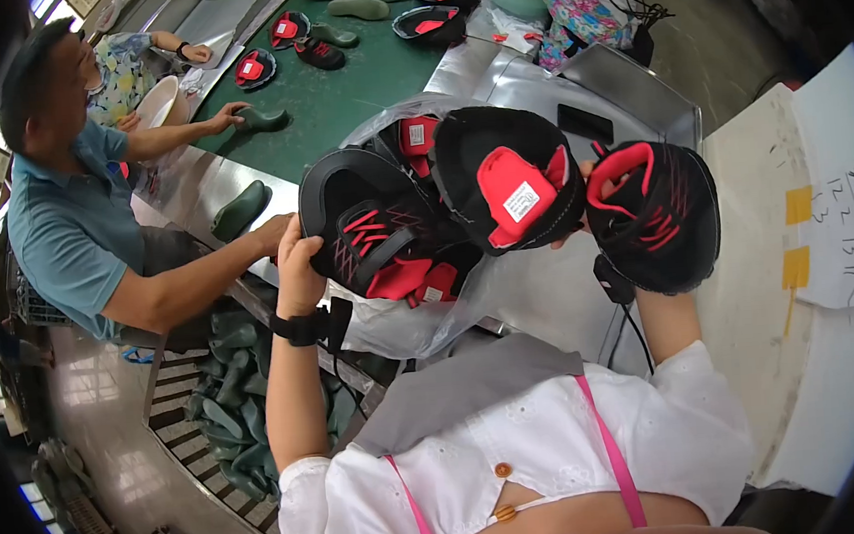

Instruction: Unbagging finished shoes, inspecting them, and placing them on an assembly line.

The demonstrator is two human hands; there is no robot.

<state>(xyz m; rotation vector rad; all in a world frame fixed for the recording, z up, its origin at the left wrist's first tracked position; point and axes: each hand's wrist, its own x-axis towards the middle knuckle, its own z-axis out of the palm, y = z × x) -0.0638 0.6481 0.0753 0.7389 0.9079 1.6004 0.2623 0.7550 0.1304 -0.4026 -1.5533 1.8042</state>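
Head view shows shoe uppers (517, 200), metal table (508, 82), green worktop (387, 79), tiled floor (109, 433).

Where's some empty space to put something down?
The green tabletop is bare between the green foot form by the co-worker's hand and the silvery metal surface on the right. Its far end is crowded with shoe uppers and more forms; nearer, black-and-red uppers bunch up, one held by the left hand.

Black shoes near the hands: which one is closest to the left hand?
The leftmost shoe of those, its rim against the left hand; the others there sit farther right.
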